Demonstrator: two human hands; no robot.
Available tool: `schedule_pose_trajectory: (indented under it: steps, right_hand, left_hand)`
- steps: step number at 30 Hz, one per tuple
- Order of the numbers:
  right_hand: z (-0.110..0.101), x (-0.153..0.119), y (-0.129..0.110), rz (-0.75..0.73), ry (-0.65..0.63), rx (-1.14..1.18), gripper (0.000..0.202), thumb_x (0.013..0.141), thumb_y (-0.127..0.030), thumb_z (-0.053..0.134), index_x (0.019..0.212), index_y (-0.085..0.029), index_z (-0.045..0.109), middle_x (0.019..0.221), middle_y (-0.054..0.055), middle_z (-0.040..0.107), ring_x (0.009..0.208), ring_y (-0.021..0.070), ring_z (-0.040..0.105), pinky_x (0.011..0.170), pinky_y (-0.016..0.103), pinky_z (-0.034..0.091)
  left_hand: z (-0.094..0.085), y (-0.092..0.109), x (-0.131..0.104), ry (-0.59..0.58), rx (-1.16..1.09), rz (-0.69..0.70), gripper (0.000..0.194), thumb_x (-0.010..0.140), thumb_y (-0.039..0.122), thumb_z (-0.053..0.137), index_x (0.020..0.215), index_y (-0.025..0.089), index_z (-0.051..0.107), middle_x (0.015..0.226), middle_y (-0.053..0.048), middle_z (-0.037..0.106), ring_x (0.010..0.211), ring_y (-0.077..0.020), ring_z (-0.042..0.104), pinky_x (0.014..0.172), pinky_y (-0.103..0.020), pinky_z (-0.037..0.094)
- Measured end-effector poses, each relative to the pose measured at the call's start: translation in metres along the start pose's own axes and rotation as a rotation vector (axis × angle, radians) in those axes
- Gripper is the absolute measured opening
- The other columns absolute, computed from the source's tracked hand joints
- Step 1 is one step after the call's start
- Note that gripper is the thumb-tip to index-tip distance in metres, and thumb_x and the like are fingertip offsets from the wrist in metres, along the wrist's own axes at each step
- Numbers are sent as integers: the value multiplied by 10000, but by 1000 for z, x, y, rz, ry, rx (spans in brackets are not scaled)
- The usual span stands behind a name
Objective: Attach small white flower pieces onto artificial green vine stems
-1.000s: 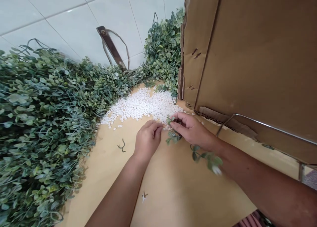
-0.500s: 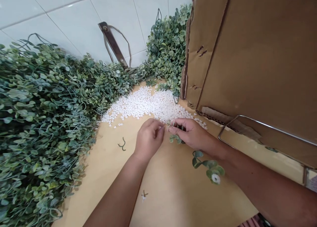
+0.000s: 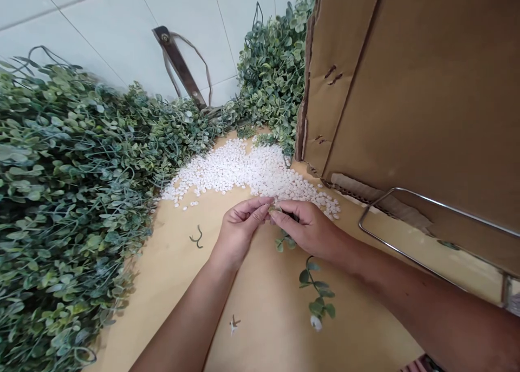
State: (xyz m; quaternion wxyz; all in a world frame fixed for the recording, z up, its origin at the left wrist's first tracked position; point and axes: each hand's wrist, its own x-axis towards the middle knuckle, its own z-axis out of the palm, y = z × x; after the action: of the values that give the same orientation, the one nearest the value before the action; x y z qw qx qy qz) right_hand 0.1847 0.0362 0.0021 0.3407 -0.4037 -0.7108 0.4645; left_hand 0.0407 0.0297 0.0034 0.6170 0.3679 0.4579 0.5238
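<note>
The right hand point(image 3: 306, 226) pinches a green, small-leaved sprig point(image 3: 285, 242) between thumb and fingertips, its leaves showing below the fingers. The left hand point(image 3: 240, 224) is closed in a pinch, its tips meeting the right hand's (whatever lies between them is too small to tell). Both are just in front of a spread of small, round white pieces point(image 3: 260, 171) on a tan, smooth work surface point(image 3: 170, 296). Below the right wrist hangs a thin green stem with oval leaves point(image 3: 320, 293), tipped by a rounded white piece point(image 3: 316, 322). A thick heap of green foliage point(image 3: 73, 188) lies left; a big brown cardboard box point(image 3: 418, 90) stands right.
</note>
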Motion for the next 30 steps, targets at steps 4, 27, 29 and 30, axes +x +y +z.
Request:
schedule_pose_trajectory:
  steps: [4, 27, 29, 30]
  right_hand:
    - [-1, 0, -1, -8, 29, -17, 275, 816, -265, 418, 559, -194, 350, 540, -52, 306, 537, 98, 331, 516, 243, 266]
    - [1, -2, 1, -169, 160, -278, 261, 762, -177, 427, 549, -193, 276, 521, -39, 328, 514, 93, 340, 516, 232, 245]
    - [1, -2, 1, -162, 160, -280, 257, 759, -179, 422, 547, -194, 277, 521, -37, 336, 516, 96, 346, 517, 234, 246]
    - [1, -2, 1, -159, 158, -281, 258, 758, -180, 421, 546, -194, 274, 519, -37, 336, 515, 96, 346, 516, 235, 245]
  left_hand:
    - [-1, 1, 1, 5, -35, -25, 217, 510, 255, 818, 689, 172, 729, 621, 16, 670, 570, -55, 553, 609, -170, 451]
    - [-1, 2, 3, 42, 16, -70, 245, 443, 265, 841, 646, 173, 739, 590, 8, 696, 547, -44, 563, 581, -131, 451]
    - [-1, 2, 3, 39, 26, -70, 246, 442, 268, 842, 645, 173, 740, 597, 5, 700, 554, -47, 568, 585, -132, 452]
    - [-1, 2, 3, 39, 32, -68, 247, 443, 268, 842, 647, 173, 740, 598, 3, 700, 555, -48, 569, 586, -134, 453]
